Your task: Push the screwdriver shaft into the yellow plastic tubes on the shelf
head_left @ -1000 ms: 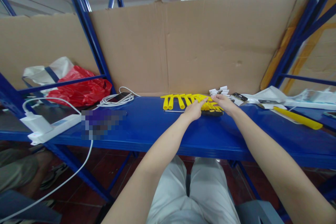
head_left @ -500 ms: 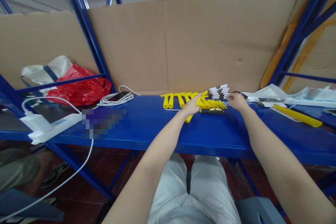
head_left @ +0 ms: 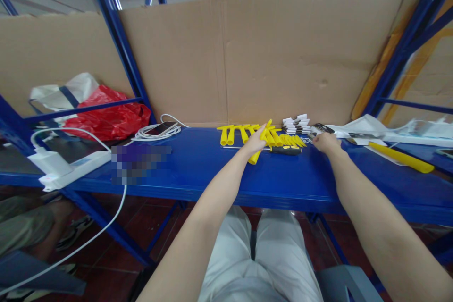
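Observation:
My left hand (head_left: 255,142) is closed around a yellow plastic T-shaped handle (head_left: 254,158), held tilted above the table. Under and beside it lie several similar yellow handles (head_left: 244,136) in a row, along with small yellow wedge-like pieces (head_left: 293,140). My right hand (head_left: 326,143) is low over the table, fingertips pinched together by a scatter of small metal parts (head_left: 307,140); what they hold is too small to make out. A screwdriver (head_left: 286,150) with a black and yellow grip lies between the hands. Just behind the right hand is a dark patterned object (head_left: 323,128).
White and brown pieces (head_left: 296,125) are stacked by the cardboard wall (head_left: 269,61). At right, a long yellow piece (head_left: 401,156) lies near white bags. Leftward are a coiled white cable (head_left: 155,132), a power strip (head_left: 78,170) and a red bag (head_left: 109,113).
My right hand has drawn slightly down and to the right, baring more of the dark object behind it. The yellow handle in my left hand has turned a little and stands more upright.

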Available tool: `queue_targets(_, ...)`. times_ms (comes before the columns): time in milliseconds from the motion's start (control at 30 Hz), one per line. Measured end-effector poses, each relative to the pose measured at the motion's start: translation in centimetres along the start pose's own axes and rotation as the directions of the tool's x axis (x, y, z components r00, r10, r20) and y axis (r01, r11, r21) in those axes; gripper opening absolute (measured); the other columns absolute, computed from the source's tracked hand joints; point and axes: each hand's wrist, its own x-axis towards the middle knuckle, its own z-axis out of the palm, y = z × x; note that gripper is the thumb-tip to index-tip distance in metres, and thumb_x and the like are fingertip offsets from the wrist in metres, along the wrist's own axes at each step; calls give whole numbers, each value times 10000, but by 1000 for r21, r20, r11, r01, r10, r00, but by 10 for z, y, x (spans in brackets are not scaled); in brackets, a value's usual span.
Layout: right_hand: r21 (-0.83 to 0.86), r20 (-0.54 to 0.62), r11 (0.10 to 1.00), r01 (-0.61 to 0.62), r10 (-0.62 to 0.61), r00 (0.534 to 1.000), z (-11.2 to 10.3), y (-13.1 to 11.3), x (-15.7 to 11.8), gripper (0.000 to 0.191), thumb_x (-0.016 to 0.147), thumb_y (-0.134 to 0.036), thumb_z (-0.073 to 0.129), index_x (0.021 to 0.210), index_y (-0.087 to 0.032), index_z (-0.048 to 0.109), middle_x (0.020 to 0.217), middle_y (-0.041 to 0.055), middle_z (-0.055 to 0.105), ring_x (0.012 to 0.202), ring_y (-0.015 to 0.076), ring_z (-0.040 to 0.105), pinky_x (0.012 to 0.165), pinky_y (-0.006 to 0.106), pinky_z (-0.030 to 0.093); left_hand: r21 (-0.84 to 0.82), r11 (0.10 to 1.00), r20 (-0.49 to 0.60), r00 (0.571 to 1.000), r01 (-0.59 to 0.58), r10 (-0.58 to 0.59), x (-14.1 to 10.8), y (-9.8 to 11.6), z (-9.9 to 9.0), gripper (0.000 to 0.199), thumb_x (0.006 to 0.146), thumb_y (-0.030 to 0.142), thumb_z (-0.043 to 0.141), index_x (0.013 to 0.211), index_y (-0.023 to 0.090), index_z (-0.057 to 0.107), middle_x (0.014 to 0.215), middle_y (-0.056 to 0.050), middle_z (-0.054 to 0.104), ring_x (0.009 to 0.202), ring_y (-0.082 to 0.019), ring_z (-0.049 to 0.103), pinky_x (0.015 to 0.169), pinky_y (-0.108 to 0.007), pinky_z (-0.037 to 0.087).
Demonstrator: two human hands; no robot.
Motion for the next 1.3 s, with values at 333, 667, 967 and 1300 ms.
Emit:
queue_targets(333,-188,53,981,-58,69,996,-5,-19,-13,285,848,-189,508,995,-146,747,1227,247,669,1233,378,576,975,541,460,-48,999,15,1000,-5,6,-4,6,0,832,837,81,529,1613,285,309,1261,-110,692,871,-203,718,783,-335,609)
queue_targets(667,-165,117,985,-45,65,991,-6,-25,-14,330,859,-211,544,1121,-142,734,1192,230,695,1201,358,634,978,503,492,-169,979,170,982,115,-86,-12,19,5,873,864,71,500,1642,309,184,949,-71,706,642,-151,664,605,-291,577)
queue_targets(967,-191,151,980,-59,89,984,-5,-30,-14,424,865,-250,586,1253,-117,693,1204,235,687,1174,326,655,938,411,526,-151,983,215,974,107,-73,-16,31,10,867,839,34,506,1613,353,282,1349,-134,567,643,-98,638,590,-258,559)
queue_targets(1300,-207,186,975,-83,123,975,-17,-48,-27,442,900,-198,533,1296,-39,650,1261,281,652,1208,318,641,962,385,520,-271,958,249,968,93,-24,-17,31,16,863,809,24,544,1583,358,353,1588,-142,382,646,-88,649,483,-198,503)
